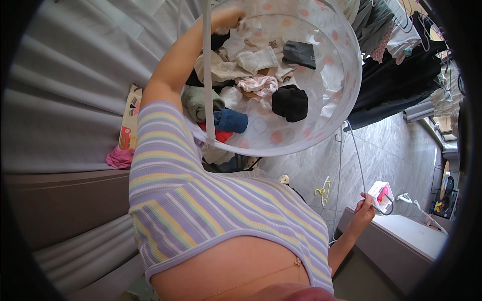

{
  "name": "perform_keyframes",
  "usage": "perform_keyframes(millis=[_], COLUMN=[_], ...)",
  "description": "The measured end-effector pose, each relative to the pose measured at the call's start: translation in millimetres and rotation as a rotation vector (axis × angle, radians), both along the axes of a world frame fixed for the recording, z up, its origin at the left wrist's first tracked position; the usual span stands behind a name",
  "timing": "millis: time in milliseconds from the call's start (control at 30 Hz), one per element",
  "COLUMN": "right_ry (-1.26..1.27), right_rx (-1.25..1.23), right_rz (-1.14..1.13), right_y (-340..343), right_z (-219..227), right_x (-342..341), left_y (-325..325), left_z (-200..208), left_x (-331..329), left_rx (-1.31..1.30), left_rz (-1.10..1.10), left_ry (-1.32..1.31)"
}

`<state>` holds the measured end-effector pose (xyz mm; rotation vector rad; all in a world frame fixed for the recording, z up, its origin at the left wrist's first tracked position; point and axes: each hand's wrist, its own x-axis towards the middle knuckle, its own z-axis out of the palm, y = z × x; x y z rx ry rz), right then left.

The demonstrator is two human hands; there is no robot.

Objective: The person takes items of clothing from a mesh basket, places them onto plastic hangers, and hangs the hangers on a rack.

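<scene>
A round, see-through white drying net [321,135] with pink and orange spots spreads before me. Inside lie several small garments: a black bundle [290,103], a dark grey folded piece [299,54], a white sock [257,60], a sage-green roll [202,103], a blue roll [232,121] and a pink-patterned cloth [259,85]. Over its far left part is my left hand [230,18], fingers curled; what they hold, if anything, is too blurred to name. Low at the right, my right hand [364,206] is closed round the neck of a grey clothes hanger [355,153].
A white strap [207,75] crosses the net's left side. Dark clothes [396,85] hang at the right. A yellow hanger [324,191] and a white basket [380,195] are beyond the net. Grey curtain [75,90], a cardboard package [131,118] and pink cloth [120,158] are left.
</scene>
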<state>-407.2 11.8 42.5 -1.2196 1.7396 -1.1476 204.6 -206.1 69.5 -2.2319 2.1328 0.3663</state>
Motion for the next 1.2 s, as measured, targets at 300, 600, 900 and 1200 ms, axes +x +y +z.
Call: perform_keyframes(millis=[300, 600, 900, 1200], right_ry=[-0.017, -0.021, -0.048, 0.0], right_rx=[0.034, -0.002, 0.002, -0.012], right_rz=[0.101, 0.09, 0.113, 0.127], right_y=[2, 3, 0, -13], right_z=[-1, -14, -4, -8], right_x=[11, 11, 5, -9], left_y=[47, 16, 13, 12], left_z=[50, -5, -2, 27], left_x=[-109, -149, -149, -89], left_rx=[0.31, 0.305, 0.5, 0.002], left_rz=[-0.557, -0.624, -0.606, -0.399], left_ry=[0.434, -0.073, 0.188, 0.748])
